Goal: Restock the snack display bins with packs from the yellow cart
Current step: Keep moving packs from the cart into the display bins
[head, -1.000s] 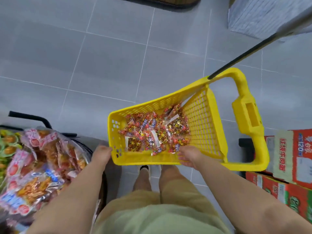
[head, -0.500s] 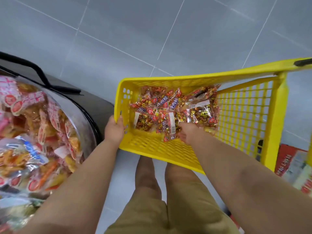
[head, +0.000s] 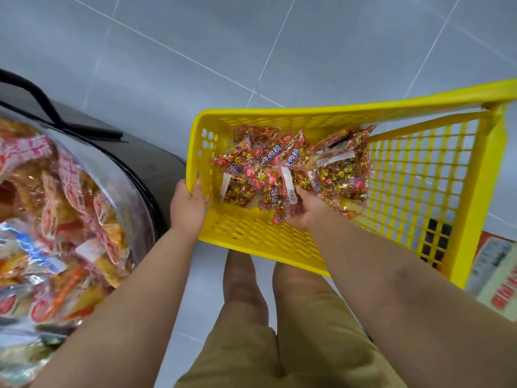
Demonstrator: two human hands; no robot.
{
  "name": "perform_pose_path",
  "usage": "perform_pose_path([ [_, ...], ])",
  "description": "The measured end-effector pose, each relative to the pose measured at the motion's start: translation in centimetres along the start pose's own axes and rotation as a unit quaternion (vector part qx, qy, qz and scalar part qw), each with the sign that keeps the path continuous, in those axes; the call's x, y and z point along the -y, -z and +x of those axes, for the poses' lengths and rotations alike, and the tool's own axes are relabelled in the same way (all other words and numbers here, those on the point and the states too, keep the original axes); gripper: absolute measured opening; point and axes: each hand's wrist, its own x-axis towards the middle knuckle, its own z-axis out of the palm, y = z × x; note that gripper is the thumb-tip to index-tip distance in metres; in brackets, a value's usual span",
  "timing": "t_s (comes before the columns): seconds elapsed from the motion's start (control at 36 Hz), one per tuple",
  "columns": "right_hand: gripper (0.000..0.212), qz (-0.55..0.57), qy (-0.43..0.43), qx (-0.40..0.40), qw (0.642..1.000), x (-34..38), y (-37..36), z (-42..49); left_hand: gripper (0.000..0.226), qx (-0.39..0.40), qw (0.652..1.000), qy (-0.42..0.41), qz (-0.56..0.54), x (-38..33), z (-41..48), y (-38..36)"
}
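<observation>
"What are the hands doing?"

"The left hand (head: pixel 188 204) grips the near left corner of the yellow cart (head: pixel 279 112). The fingers are wrapped outside the rim and the thumb is hooked over the inside. The right hand (head: pixel 303 211) is down inside the cart, at the near edge of the heap."

"Is it holding something?"

"I think so. The fingers are curled up under a clear pack (head: pixel 288 191) with a white label strip and the thumb is on top, so it looks like a pinch. It's blurred there, though, so I wouldn't swear to it."

"And the rest of the stock?"

"The snack packs (head: pixel 279 161) are piled on the cart's mesh floor toward the far left. They're clear bags full of small red and gold wrapped pieces. The right part of the floor is bare mesh."

"Where's the bin?"

"The display bin (head: pixel 123 175) is just left of the cart, beside the left forearm. It's round with a clear wall and heaped with red, orange and white packets (head: pixel 56 205). A black rail (head: pixel 42 99) runs along its far side."

"Anything else nearby?"

"The person wears tan shorts (head: pixel 279 345) and stands right against the cart's near wall on a grey tiled floor (head: pixel 195 51). At the right edge, past the cart, there's a printed cardboard box (head: pixel 495 275), but it's too smeared to read."
</observation>
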Motion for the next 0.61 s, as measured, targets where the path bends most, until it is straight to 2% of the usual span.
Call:
perform_pose_path([
  [0.08, 0.031, 0.011, 0.003, 0.044, 0.999, -0.3, 0.4, -1.3, 0.025, 0.025, 1.0, 0.019, -0.003, -0.5, -0.1, 0.5],
  [0.17, 0.034, -0.035, 0.021, 0.107, 0.993, -0.9, 0.5, -3.7, 0.016, 0.034, 0.997, 0.037, 0.052, -1.5, -0.3, 1.3],
  [0.22, 0.029, -0.087, 0.035, 0.155, 0.983, -1.5, 0.1, -5.6, 0.024, 0.003, 0.997, 0.005, 0.082, -2.4, -0.5, 2.0],
  [0.28, 0.024, -0.151, 0.055, 0.213, 0.964, -2.2, -0.6, -7.3, 0.035, -0.061, 0.992, -0.06, 0.09, -3.5, -1.0, 2.6],
  [0.33, 0.024, -0.193, 0.086, 0.27, 0.939, -2.9, -1.4, -8.5, 0.026, -0.105, 0.985, -0.125, 0.058, -5.0, -1.7, 3.1],
  [0.39, 0.024, -0.252, 0.127, 0.298, 0.912, -3.4, -2.3, -9.3, 0.014, -0.051, 0.99, -0.122, -0.041, -6.5, -2.3, 3.5],
  [0.42, 0.026, -0.287, 0.15, 0.302, 0.897, -3.6, -2.9, -9.6, 0.017, 0.019, 0.991, -0.084, -0.101, -7.4, -2.6, 3.7],
  [0.47, 0.032, -0.348, 0.19, 0.306, 0.866, -3.9, -4.0, -10.1, 0.021, 0.188, 0.964, 0.017, -0.187, -8.5, -2.9, 4.3],
  [0.53, 0.028, -0.403, 0.226, 0.303, 0.834, -4.0, -5.0, -10.2, 0.034, 0.293, 0.939, 0.039, -0.173, -8.5, -2.9, 5.0],
  [0.56, 0.024, -0.424, 0.238, 0.302, 0.82, -3.9, -5.5, -10.2, 0.035, 0.301, 0.943, 0.025, -0.141, -8.2, -2.7, 5.2],
  [0.61, 0.015, -0.439, 0.241, 0.307, 0.809, -3.5, -6.2, -9.9, 0.03, 0.254, 0.962, 0.013, -0.103, -7.8, -2.4, 5.5],
])
